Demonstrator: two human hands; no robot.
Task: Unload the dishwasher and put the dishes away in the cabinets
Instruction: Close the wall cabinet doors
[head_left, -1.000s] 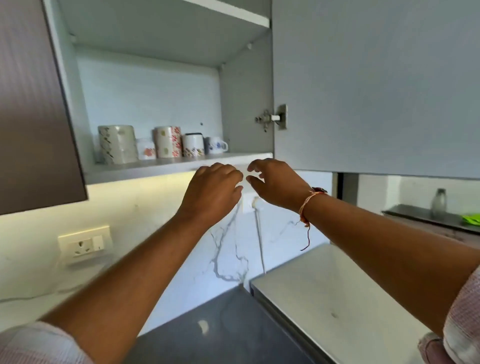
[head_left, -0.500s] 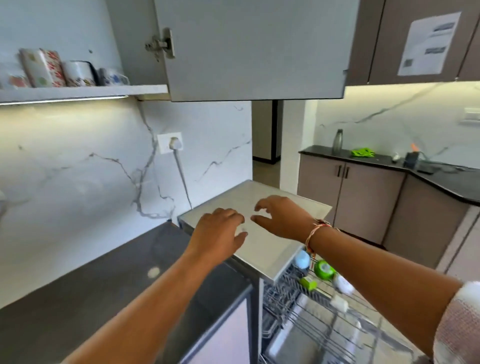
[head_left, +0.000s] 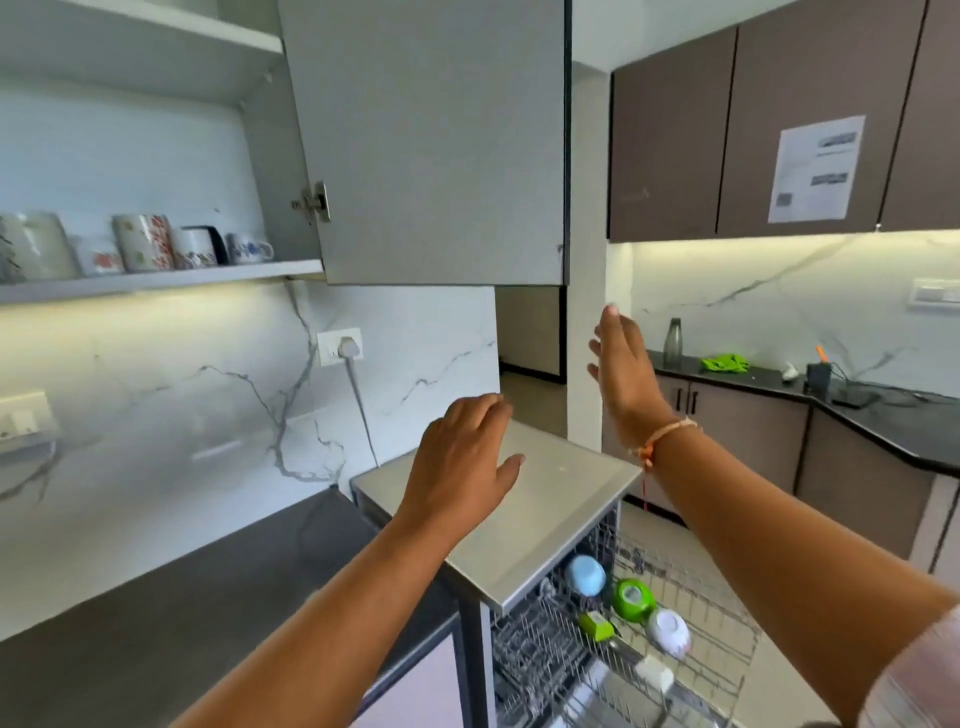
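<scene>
The dishwasher (head_left: 545, 499) stands open at lower right, its pulled-out wire rack (head_left: 691, 654) holding a blue cup (head_left: 585, 574), a green bowl (head_left: 632, 598), a white bowl (head_left: 668, 632) and a small green item (head_left: 596, 625). Above left, the wall cabinet's grey door (head_left: 436, 145) hangs open; several patterned mugs (head_left: 145, 242) stand on its lower shelf (head_left: 156, 280). My left hand (head_left: 462, 467) hovers over the dishwasher's top, fingers apart and empty. My right hand (head_left: 623, 364), wearing a thread bracelet, is raised below the door's lower right corner, open and empty.
A dark countertop (head_left: 156, 597) runs along the marble wall at left, with a plugged socket (head_left: 340, 346) above the dishwasher. Brown upper cabinets (head_left: 727, 130) and a second black counter (head_left: 883, 410) with a bottle (head_left: 672, 340), a green cloth (head_left: 723, 362) and small items lie at right.
My view swung from the mug shelf down to the dishwasher, then lifted a little. Both hands dropped from the shelf edge; the right hand has now risen toward the open cabinet door.
</scene>
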